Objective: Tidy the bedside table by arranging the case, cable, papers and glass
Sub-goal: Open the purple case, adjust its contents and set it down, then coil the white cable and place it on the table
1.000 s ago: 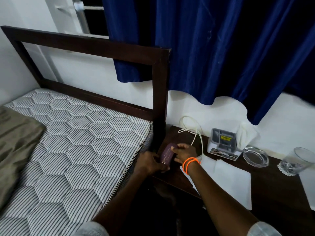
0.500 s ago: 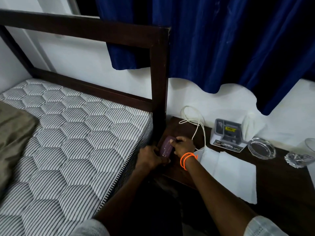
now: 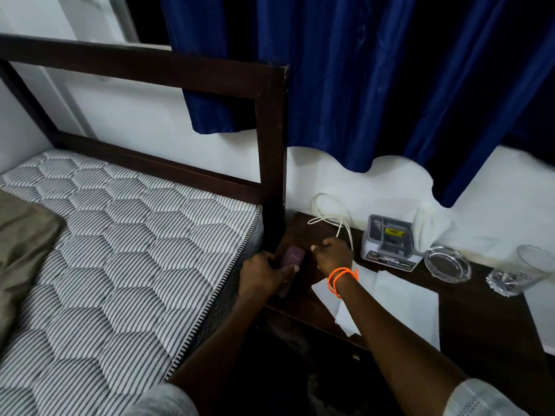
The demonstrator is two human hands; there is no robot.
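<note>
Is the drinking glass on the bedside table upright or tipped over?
Tipped over. The glass lies on its side on the table, its open mouth toward the wall and its thick base toward the front.

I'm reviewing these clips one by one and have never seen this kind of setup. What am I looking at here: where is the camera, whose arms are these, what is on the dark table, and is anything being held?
There is no machine here. A person wears a wide-angle camera on the head, so the single view looks forward and down along their own arms.

The left hand has its grip on a small purple case at the bedside table's left end, beside the bed frame. The right hand, with orange bands at the wrist, is just right of the case, fingers curled; whether it holds anything I cannot tell.

Along the table from left to right lie a looped white cable, white papers, a small grey box, a glass ashtray, and a drinking glass lying tipped on its side.
</note>
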